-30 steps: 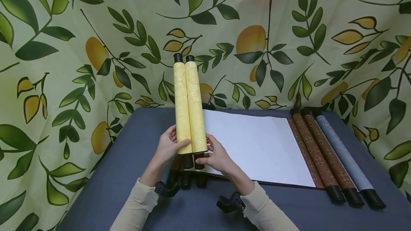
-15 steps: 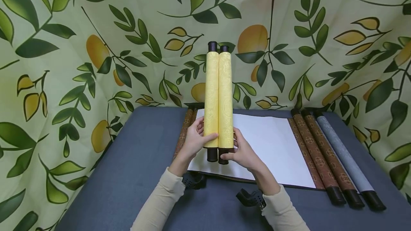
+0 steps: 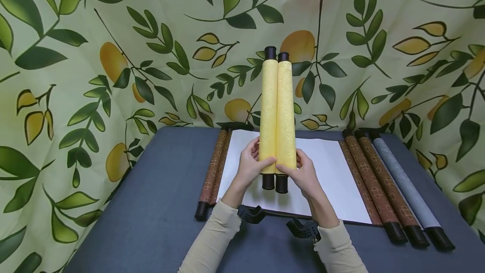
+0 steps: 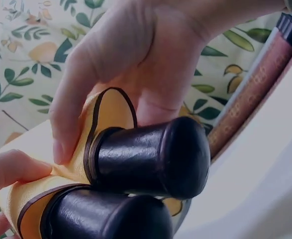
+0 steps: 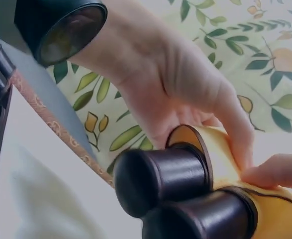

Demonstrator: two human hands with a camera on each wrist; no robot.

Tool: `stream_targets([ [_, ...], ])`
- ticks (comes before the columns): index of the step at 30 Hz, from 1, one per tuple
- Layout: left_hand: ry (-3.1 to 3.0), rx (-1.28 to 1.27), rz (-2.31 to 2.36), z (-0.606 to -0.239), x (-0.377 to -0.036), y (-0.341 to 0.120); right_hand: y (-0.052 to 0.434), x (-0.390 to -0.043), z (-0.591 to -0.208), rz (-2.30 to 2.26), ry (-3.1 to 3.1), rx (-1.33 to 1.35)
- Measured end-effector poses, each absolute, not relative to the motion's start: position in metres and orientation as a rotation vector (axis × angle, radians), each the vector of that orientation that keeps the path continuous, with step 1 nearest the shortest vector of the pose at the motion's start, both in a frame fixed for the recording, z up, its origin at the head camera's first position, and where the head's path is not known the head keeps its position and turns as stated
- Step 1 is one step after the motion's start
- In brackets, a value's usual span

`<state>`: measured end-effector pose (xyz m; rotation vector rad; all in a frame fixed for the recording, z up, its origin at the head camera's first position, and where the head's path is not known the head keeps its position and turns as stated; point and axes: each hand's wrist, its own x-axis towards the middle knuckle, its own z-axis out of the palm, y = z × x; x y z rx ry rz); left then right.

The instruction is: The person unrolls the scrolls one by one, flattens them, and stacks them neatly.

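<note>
Head view shows both hands holding a yellow scroll (image 3: 277, 115) upright above the middle of the blue-grey table (image 3: 159, 205), its two rolled halves pressed side by side and their dark knobs showing at top and bottom. The left hand (image 3: 253, 165) wraps the lower part of the left roll, thumb across the front, and the right hand (image 3: 303, 172) grasps the lower part of the right roll in the same way. Under the hands lies an open scroll with a white sheet (image 3: 326, 172), spread flat on the table; its brown patterned roll (image 3: 214, 165) sits at the left edge and a brown patterned border with two brown rolled scrolls (image 3: 379, 182) lies at the right. Just beside those, farther right, lies a grey scroll (image 3: 407, 186), all with dark end knobs toward the near edge. A leaf-and-fruit patterned cloth (image 3: 94, 54) hangs behind and to both sides of the table. In the left wrist view the left hand's fingers (image 4: 66, 129) curl around the yellow paper just above two dark knobs (image 4: 150, 159), and in the right wrist view the right hand's fingers (image 5: 235, 124) curl around the yellow edge above the same pair of knobs.
</note>
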<state>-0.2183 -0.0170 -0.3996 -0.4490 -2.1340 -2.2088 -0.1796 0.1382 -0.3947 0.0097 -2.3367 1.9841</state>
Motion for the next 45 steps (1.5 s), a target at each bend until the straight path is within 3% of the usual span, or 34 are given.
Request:
stream_targets([
  [11,-2.101,-0.504,-2.034,-0.418,-0.217,-0.002,0.133,-0.188,-0.401,1.999,-2.235,-0.248],
  [21,-2.073,-0.394,-1.954,-0.422,-0.214,0.005,0.121,-0.189,-0.41,2.115,-2.122,-0.213],
  [31,-2.082,-0.347,-1.73,-0.427,-0.211,0.015,0.105,-0.19,-0.427,1.788,-2.012,-0.164],
  [45,-2.006,-0.364,-1.708,-0.427,-0.21,0.008,0.108,-0.186,-0.428,1.958,-1.806,-0.036],
])
